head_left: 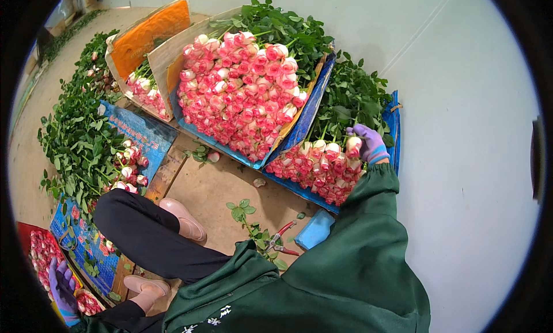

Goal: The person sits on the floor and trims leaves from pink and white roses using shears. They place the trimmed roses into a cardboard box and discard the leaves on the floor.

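Note:
My right hand [370, 142], in a purple glove, is closed at a pink-and-white rose [353, 146]. The rose's head shows beside my fingers, at the right end of a packed row of roses [319, 166] in a blue-lined holder; the grip on its stem is partly hidden. At the lower left, my left hand [63, 287], also gloved in purple, is held with its fingers stretched out and nothing in them. It is near a red container [43, 249] full of pink-and-white blooms or petals.
A larger stack of roses [242, 91] stands in the middle, beside an orange-lined holder [152, 36]. Loose leafy roses [80, 137] lie at the left on blue sheets [141, 134]. Red-handled pruning shears [281, 238] and a blue block [315, 229] lie on the floor. A pale wall [466, 160] rises at the right.

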`<state>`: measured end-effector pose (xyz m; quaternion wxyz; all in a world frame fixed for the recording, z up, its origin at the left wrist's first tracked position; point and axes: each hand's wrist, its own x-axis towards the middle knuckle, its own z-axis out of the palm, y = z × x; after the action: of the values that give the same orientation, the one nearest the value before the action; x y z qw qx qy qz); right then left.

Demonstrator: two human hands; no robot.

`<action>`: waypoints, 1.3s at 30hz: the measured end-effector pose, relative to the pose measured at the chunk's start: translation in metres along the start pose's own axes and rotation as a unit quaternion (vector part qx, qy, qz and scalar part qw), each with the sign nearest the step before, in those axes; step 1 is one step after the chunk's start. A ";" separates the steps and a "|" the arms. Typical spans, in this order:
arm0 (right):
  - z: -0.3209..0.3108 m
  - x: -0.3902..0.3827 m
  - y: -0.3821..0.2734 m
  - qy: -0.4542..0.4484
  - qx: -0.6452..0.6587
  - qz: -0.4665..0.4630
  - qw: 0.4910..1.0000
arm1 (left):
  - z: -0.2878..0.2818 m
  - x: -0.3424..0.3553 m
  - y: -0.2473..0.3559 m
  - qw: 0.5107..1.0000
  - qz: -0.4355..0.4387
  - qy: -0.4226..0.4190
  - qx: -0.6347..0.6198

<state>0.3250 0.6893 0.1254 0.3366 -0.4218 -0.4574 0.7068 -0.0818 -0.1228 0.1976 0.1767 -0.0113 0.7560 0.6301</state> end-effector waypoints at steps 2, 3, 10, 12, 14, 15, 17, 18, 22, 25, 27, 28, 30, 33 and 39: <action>0.015 0.015 0.000 -0.022 0.035 0.010 0.999 | 0.000 0.000 -0.002 1.000 -0.004 0.001 -0.008; 0.042 0.010 -0.001 0.014 -0.006 -0.022 1.000 | 0.000 -0.006 0.002 1.000 -0.009 0.014 -0.005; 0.053 0.093 0.080 0.150 -0.493 0.010 0.857 | 0.002 -0.004 -0.004 0.999 -0.022 0.018 -0.019; 0.090 0.067 0.064 0.204 -0.574 -0.042 0.792 | 0.004 -0.010 -0.012 0.999 -0.006 0.037 -0.032; 0.117 0.046 0.042 0.212 -0.613 -0.051 0.759 | -0.004 -0.012 -0.011 0.999 -0.020 0.034 -0.016; 0.123 0.040 0.041 0.217 -0.606 -0.070 0.762 | -0.002 -0.013 -0.010 0.999 -0.023 0.043 -0.018; 0.127 0.038 0.047 0.189 -0.614 -0.058 0.764 | 0.002 -0.016 -0.008 0.997 -0.030 0.064 -0.025; 0.133 0.032 0.053 0.180 -0.598 -0.037 0.780 | 0.005 -0.017 -0.008 0.998 -0.024 0.054 -0.027; 0.089 0.105 0.093 0.131 -0.608 -0.125 0.773 | -0.001 -0.013 -0.020 0.996 -0.013 0.014 -0.085; 0.062 0.150 0.112 0.051 -0.619 -0.183 0.762 | -0.006 -0.015 -0.015 0.997 -0.002 0.010 -0.075; -0.078 0.173 0.024 0.096 -0.684 -0.221 0.689 | 0.041 0.045 -0.027 0.987 0.005 -0.070 -0.142; -0.014 0.164 0.051 0.083 -0.769 -0.163 0.612 | 0.021 0.013 -0.006 0.993 -0.003 -0.037 -0.109; 0.041 0.130 0.055 0.091 -0.440 -0.152 0.880 | 0.018 -0.008 0.011 0.994 -0.024 -0.006 -0.102; 0.076 0.058 -0.022 0.130 -0.313 -0.333 0.880 | 0.030 0.022 0.010 0.994 -0.041 -0.018 -0.098; 0.295 -0.118 -0.063 -0.038 -0.241 -0.527 0.814 | 0.082 0.122 -0.052 0.989 -0.131 -0.029 -0.067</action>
<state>0.1136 0.5035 0.2849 0.5276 -0.1566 -0.7777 0.3036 -0.1633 -0.0302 0.1024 0.2785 -0.1037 0.6987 0.6508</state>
